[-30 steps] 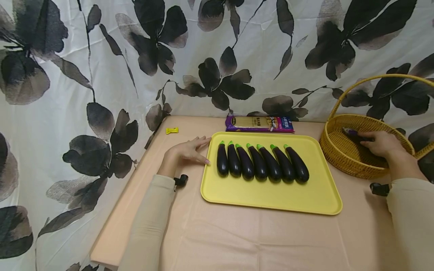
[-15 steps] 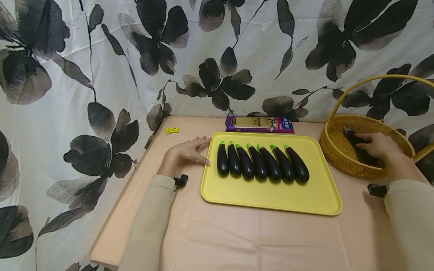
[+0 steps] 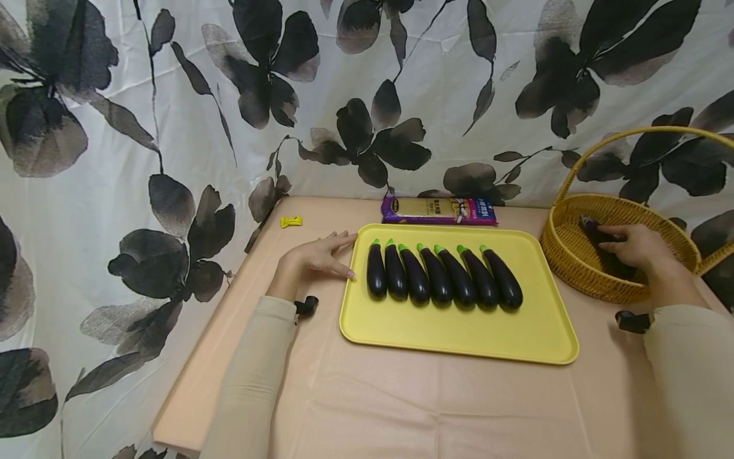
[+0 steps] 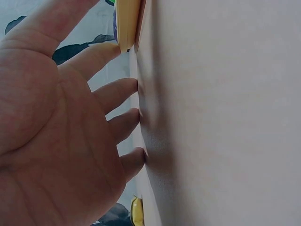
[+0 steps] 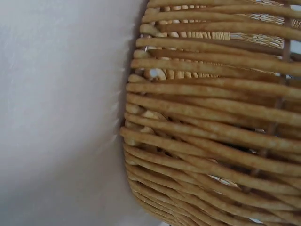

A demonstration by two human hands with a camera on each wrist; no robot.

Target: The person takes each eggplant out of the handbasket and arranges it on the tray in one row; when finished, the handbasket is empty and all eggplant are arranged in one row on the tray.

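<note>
My left hand (image 3: 312, 255) rests on the table at the left edge of a yellow tray (image 3: 453, 341), fingers spread and thumb at the rim. In the left wrist view, its fingertips (image 4: 134, 157) meet the tabletop and one finger reaches the tray's edge (image 4: 128, 23). Several glossy dark eggplants (image 3: 438, 275) lie side by side on the tray, green stems toward the back. Inside the wicker basket (image 3: 579, 280) at right, my right hand (image 3: 642, 245) grips another eggplant (image 3: 615, 262), partly hidden by the fingers. Only woven basket wall (image 5: 211, 113) fills the right wrist view; the hand is hidden there.
Behind the tray lies a purple-edged food packet (image 3: 438, 210). A small yellow wrapped piece (image 3: 291, 221) sits at the back left. The basket's tall handle (image 3: 579, 162) arches up over its opening. A floral curtain (image 3: 459, 76) hangs behind the table.
My right hand has shifted slightly left within the basket, and more of the eggplant beneath it shows. The left hand, tray and row of eggplants stay in place.
</note>
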